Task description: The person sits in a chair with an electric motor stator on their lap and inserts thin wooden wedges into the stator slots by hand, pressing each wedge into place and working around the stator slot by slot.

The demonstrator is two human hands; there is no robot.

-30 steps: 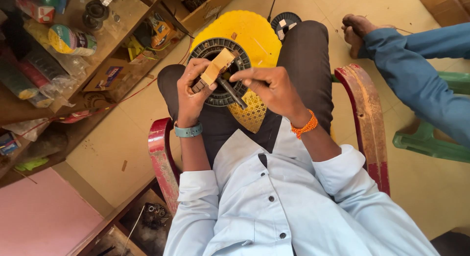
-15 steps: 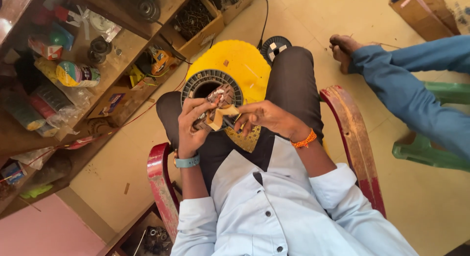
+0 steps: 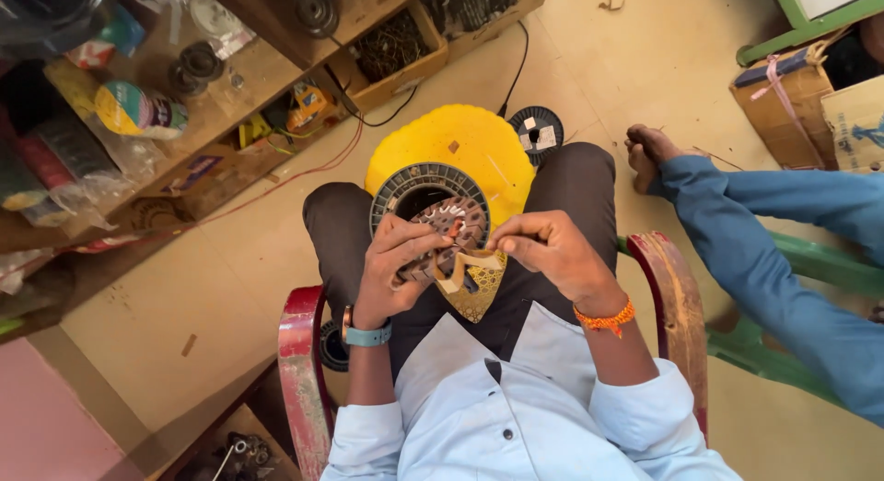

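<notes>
A: While seated in a red plastic chair (image 3: 299, 352), left hand (image 3: 391, 269) wrapped around a round wound stator core (image 3: 442, 228), fingers curled shut on its rim and copper-coloured windings. Agree?

B: Agree. Right hand (image 3: 552, 251) just right of the stator core, thumb and fingertips pinched together on one end of a tan strip (image 3: 458, 271), likely insulation paper, bent into a loop. Other end of the strip touching the core's lower edge.

A: Stator core location?

B: Held above the lap, in front of the dark trousers (image 3: 571, 191). Directly behind it, a black ribbed ring (image 3: 396, 188), and behind that a yellow scalloped disc (image 3: 479, 145) on the floor.

A: Below the core?

B: A small gold-patterned piece (image 3: 479, 292), partly hidden by the strip; kind hard to tell.

A: Wrists?

B: Teal band (image 3: 368, 335) on the left, orange thread band (image 3: 605, 318) on the right.

A: Rest, fast.

B: Up and right of the core, a small black wire spool (image 3: 536, 131) on the floor. Far left of the core, cluttered wooden shelves (image 3: 249, 71) with parts and a wooden box (image 3: 405, 48) of small hardware. Far right of the core, another person's blue-trousered leg (image 3: 764, 251) and bare foot (image 3: 649, 150), on a green chair (image 3: 820, 278).
</notes>
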